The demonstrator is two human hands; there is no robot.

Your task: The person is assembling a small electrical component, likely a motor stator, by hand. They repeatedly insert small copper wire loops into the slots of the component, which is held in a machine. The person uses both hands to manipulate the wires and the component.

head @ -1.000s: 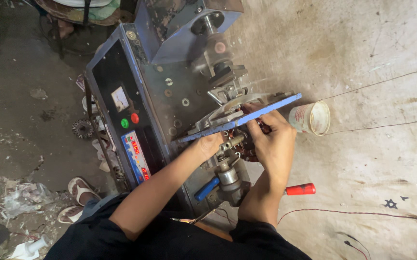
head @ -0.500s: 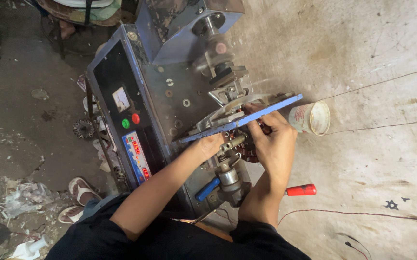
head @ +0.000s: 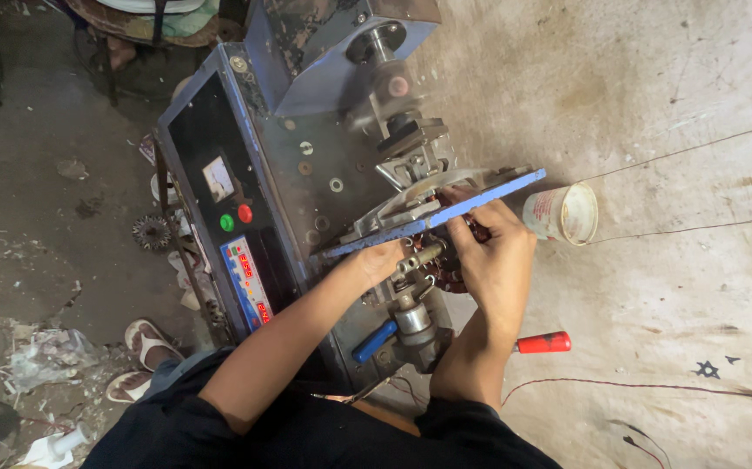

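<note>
Hardly anything has shifted since the earlier frames: both hands sit at the same spot on the machine, with only the right fingers crept a little along the blue bar. From the head view, the left hand (head: 386,259) at the centre of the frame is tucked under the blue bar (head: 432,214), its fingers curled in around the small metal shaft (head: 419,256); how tightly they pinch it I cannot tell, since the bar hides the tips. The right hand (head: 496,252), just right of centre, has its fingers pressed together over the dark wound core (head: 458,269), which sits mounted on the shaft below the bar. The blue machine (head: 298,174) fills the upper middle, its red button (head: 245,213) and green button (head: 227,222) on the dark panel at left. A white cup (head: 563,213) stands to the right, and a red-handled tool (head: 543,342) lies lower right. Thin wires (head: 680,152) run off toward the right edge. To my eye the core is being seated or its wire dressed; the next move would call for steady fingers and keeping clear of the spindle.
</note>
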